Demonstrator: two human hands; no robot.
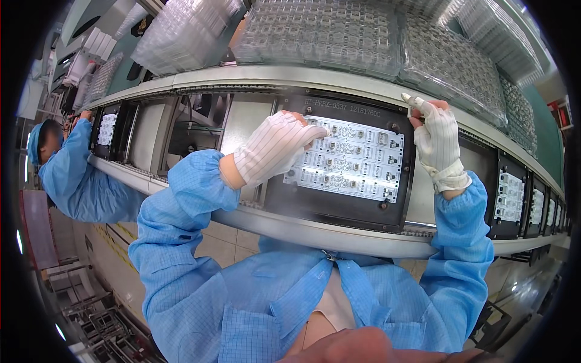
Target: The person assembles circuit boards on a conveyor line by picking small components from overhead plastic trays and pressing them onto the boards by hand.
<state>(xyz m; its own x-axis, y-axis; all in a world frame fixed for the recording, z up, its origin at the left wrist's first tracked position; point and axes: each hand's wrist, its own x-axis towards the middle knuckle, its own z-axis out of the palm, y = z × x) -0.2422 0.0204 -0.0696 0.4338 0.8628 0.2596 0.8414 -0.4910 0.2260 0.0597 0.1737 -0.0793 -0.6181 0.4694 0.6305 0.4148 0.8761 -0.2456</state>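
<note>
My left hand (273, 147), in a white striped glove with bare fingertips, reaches over a white circuit board panel (363, 163). Its thumb and fingers close together at the panel's upper left part; whatever they may pinch is hidden. The panel carries rows of small components and lies in a black fixture plate (345, 212) on the conveyor. Beyond the fixture's right edge, my right hand (439, 136), gloved the same way, hovers near the far rail. Its thumb and index finger stand apart, with nothing visible between them.
Clear plastic component trays (318, 36) are stacked beyond the far rail (242, 77). More fixtures with white panels (509, 196) line the conveyor to the right. At the far left, a co-worker in a blue smock (75, 169) works by another panel (106, 129).
</note>
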